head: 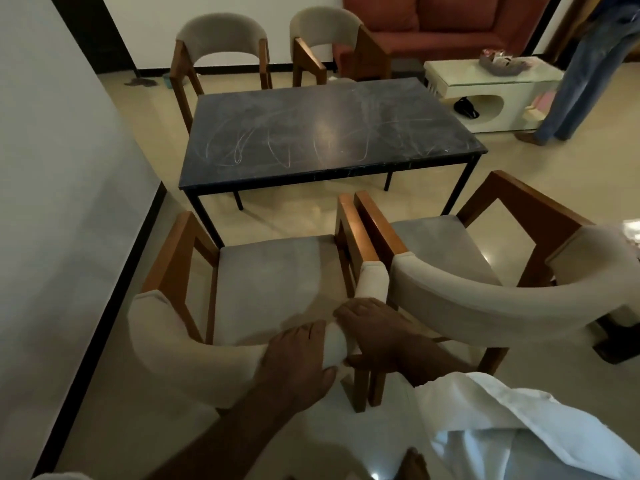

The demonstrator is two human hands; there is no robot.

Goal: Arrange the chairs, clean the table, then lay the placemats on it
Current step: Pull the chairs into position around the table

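We have both hands on the padded backrest of the near-left chair, at its right end. Our left hand lies over the top of the cushion with the fingers curled down round it. Our right hand grips the same rail just beside it, thumb tucked underneath. This chair faces the dark table and stands a little back from its near edge. The near-right chair stands just beside it and is turned at an angle, their wooden arms nearly touching.

The tabletop shows pale scribbled smears. Across it we see a far-left chair and a far-right chair, both set back from the table. Beyond them stands a red sofa. Right of the table stand a white coffee table and another person's legs in jeans.
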